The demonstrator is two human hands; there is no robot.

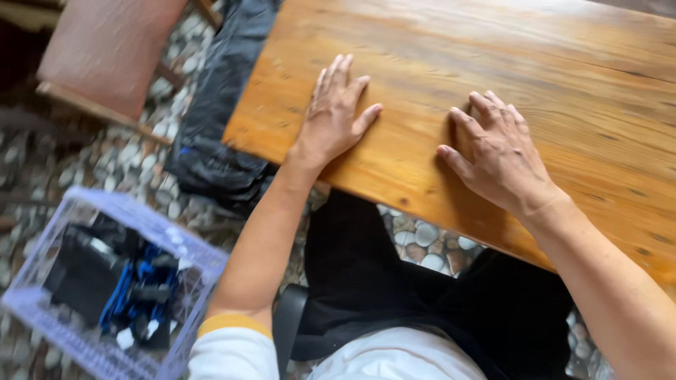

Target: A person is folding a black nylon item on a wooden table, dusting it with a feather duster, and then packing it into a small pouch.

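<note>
1. On the wooden surface (493, 63), both hands lie flat and released: left hand (336, 112) near its corner, right hand (500, 155) beside the near edge, grasping nothing.
2. Judged risk: a left elbow swinging outward could knock the lavender plastic basket (179, 243) of blue-black items on the pebbled floor (134, 158).

— How are the hands placed?
— Left hand (336, 116) lies flat, palm down, fingers spread and straight. Right hand (496, 156) rests palm down too, fingers slightly curled. Both forearms reach forward, empty.
</note>
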